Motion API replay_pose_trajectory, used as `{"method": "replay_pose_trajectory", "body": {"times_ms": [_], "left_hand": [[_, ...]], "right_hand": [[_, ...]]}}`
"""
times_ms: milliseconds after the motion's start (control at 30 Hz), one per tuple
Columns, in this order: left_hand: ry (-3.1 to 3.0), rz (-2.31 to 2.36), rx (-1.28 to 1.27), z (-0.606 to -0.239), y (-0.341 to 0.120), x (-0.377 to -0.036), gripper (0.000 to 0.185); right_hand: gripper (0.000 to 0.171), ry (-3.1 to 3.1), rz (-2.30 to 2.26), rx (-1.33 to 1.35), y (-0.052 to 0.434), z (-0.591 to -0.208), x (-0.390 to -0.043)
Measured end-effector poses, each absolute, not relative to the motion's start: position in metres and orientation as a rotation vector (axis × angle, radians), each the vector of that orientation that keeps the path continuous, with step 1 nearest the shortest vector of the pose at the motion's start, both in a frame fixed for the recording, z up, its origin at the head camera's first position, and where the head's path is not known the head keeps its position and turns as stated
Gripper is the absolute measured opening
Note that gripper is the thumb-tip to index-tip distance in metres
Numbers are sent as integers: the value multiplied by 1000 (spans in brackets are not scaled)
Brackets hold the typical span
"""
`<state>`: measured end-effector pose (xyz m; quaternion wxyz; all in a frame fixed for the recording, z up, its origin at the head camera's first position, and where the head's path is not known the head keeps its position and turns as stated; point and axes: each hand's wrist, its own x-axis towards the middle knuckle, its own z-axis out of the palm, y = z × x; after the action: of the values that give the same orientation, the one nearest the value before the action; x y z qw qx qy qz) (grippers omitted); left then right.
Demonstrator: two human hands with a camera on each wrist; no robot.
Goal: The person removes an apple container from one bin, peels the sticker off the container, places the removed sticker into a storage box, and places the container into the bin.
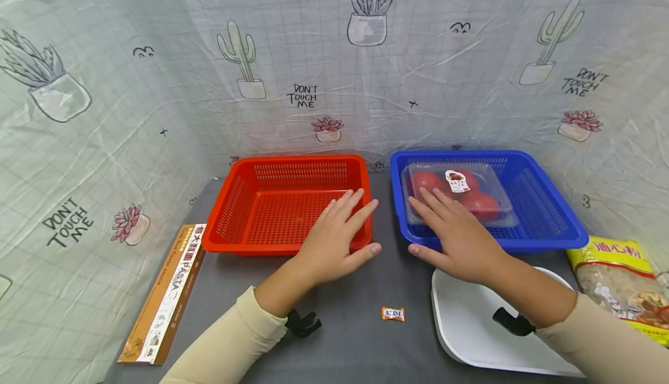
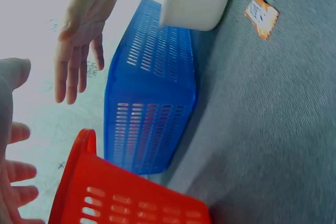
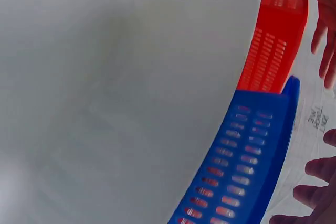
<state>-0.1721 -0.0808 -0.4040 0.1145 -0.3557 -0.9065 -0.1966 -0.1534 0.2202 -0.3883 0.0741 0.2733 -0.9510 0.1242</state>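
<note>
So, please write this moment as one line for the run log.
left hand open over red basket | right hand open over blue basket | tomato pack inside

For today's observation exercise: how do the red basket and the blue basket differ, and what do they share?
The red basket is empty; the blue basket holds a clear pack of tomatoes. The left hand hovers over the red basket's near right corner, the right hand over the blue basket's near left. Both are slotted plastic rectangles, side by side.

Red basket (image 1: 286, 205) left of centre, blue basket (image 1: 543, 210) to its right holding red tomatoes (image 1: 470, 195) in a clear pack; grey bench (image 1: 355, 326); white tray (image 1: 465, 326) lower right; orange-brown pasta box (image 1: 164, 294) lower left; yellow bag (image 1: 622, 282) far right; cactus-print backdrop (image 1: 157, 82); cream sleeves (image 1: 230, 343)
</note>
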Motion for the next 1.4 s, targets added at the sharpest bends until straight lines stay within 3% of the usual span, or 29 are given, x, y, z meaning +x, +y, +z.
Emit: {"method": "replay_pose_trajectory", "body": {"times_ms": [400, 833, 1100, 1400], "left_hand": [[-2600, -888, -1034, -402, -52, -177, 75], [-2630, -1146, -841, -402, -18, -187, 76], [-2649, -1346, -747, -404, -1, -184, 74], [-2633, -1448, -704, -407, 24, -172, 71]], "right_hand": [[90, -2859, 447, 746, 245, -374, -170], [89, -2928, 510, 643, 274, -371, -193], [80, -2932, 655, 628, 298, -371, -213], [86, -3041, 830, 495, 325, -372, -237]]}}
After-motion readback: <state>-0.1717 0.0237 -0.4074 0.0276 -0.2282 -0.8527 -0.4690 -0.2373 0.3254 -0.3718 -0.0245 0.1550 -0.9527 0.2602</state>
